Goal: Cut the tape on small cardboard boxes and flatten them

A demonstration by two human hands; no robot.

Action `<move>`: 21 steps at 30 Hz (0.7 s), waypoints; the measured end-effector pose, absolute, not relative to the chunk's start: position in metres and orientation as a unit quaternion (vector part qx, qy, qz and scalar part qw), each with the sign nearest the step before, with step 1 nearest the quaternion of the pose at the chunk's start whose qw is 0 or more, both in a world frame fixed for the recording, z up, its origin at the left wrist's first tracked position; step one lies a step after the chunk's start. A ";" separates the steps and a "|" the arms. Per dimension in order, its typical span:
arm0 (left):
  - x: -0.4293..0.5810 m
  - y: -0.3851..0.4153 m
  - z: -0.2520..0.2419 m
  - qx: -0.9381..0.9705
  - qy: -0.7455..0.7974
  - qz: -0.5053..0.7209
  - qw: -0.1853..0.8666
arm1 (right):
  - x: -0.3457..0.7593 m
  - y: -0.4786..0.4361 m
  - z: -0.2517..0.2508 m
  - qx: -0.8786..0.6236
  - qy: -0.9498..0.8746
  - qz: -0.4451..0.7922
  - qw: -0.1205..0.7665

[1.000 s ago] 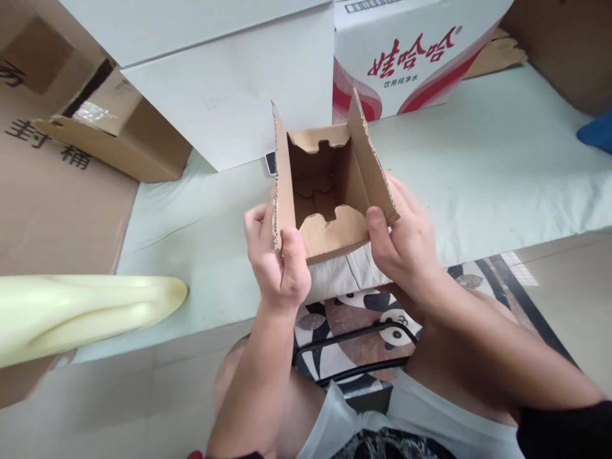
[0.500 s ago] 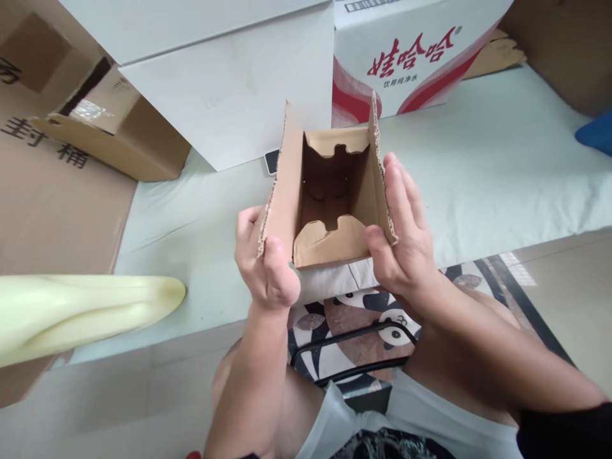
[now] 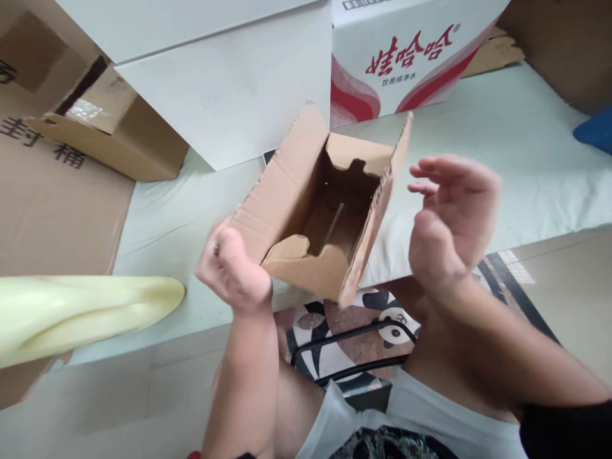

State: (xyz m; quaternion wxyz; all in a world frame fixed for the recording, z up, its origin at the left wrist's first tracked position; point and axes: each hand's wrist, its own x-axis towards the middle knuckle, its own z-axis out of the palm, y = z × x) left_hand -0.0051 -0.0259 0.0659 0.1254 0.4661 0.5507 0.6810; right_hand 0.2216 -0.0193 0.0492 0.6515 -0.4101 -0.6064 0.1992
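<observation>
A brown cardboard box (image 3: 306,274) is held tilted over the near edge of the green cloth, its top open toward me. Two long side flaps stand up, and two short notched flaps lean at the ends. Light enters through a narrow slit at the bottom. My left hand (image 3: 234,268) grips the left flap by its outer corner, thumb on the inner face. Off to the right of the box, my right hand (image 3: 452,213) is apart from it, fingers loosely curled and slightly blurred, with nothing in them.
Behind the box stand a white carton (image 3: 229,95) and a white-and-red printed carton (image 3: 406,70). Brown cardboard boxes (image 3: 138,134) fill the left side. A pale yellow smooth object (image 3: 95,312) juts in from the left. A blue object (image 3: 595,135) lies at the right edge.
My right hand has let go of the right flap and moved away to the right. The box has turned and tilted, while my left hand has shifted left and slightly down with it.
</observation>
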 end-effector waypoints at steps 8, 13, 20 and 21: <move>-0.022 -0.013 0.072 0.322 0.479 0.723 0.380 | 0.253 0.010 0.041 -0.379 -0.475 0.318 0.728; -0.031 -0.008 0.060 0.299 0.462 0.671 0.497 | 0.247 0.007 0.041 -0.317 -0.559 0.408 0.648; -0.025 -0.013 0.061 0.270 0.492 0.631 0.535 | 0.244 -0.004 0.043 -0.260 -0.621 0.389 0.629; -0.024 -0.013 0.061 0.264 0.498 0.628 0.537 | 0.246 -0.004 0.042 -0.252 -0.639 0.381 0.619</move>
